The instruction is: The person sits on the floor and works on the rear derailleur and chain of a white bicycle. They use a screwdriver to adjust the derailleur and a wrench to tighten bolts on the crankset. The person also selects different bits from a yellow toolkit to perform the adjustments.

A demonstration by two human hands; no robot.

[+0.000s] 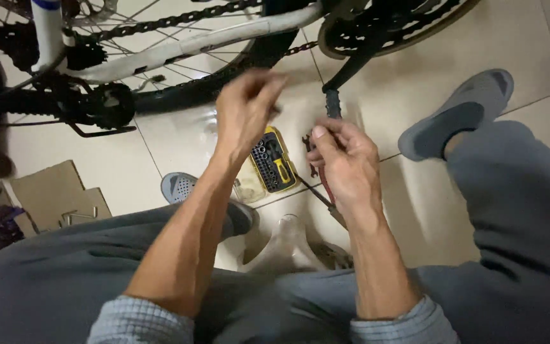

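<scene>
My left hand (246,108) is raised and blurred in front of the bicycle's rear wheel (160,95), fingers loosely curled; nothing shows in it. My right hand (345,162) is closed around the bicycle pedal (333,103), which hangs from the black crank arm (351,70) below the chainring (383,25). A small dark tool sticks out by the thumb of that hand. Below and between the hands lies an open yellow and black socket bit set (274,159) on the tiled floor.
The white bicycle frame (179,48) and chain (160,22) run across the top, derailleur (97,105) at left. Cardboard pieces (55,194) with hex keys lie left. My grey slippers (459,114) rest on the floor. A long tool (316,191) lies under my right wrist.
</scene>
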